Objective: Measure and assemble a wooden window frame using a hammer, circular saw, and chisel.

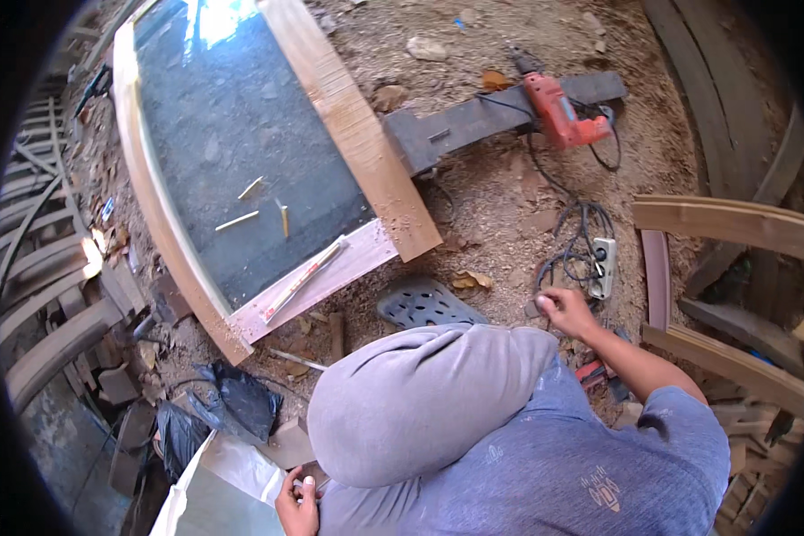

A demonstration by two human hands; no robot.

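The right hand (570, 314) has thumb and forefinger pressed together, apparently pinching a small dark piece (533, 308) at the fingertips; its kind cannot be told. The piece is over the ground, just beside the lower left end of the power strip (603, 268). It looks light and stiff; the rim is judged the best hold, since so small a thing could slip. The left hand (297, 505) has its fingers curled beside a white sheet (250, 466); whether it grips anything cannot be told.

Dark, flexible cord (584, 223) lies in loops against the strip's left edge. The strip is pale, smooth and oblong. A red drill (558, 112) lies across the right end of a grey, rough-edged plank (473, 134).

The plank's left end meets the right edge of a wooden frame (348, 107), pale and visibly grained, with shavings at its lower right corner. Its glass (232, 116) is glossy and judged fragile. Short yellow sticks (237, 221) lie toward the lower edge of the glass; a slim white-and-red packet (305, 279) lies aslant on the bottom rail. Below is a perforated grey clog (429, 302); a crumpled black bag (241, 402) lies farther left. The ground (500, 188) is strewn with chips.
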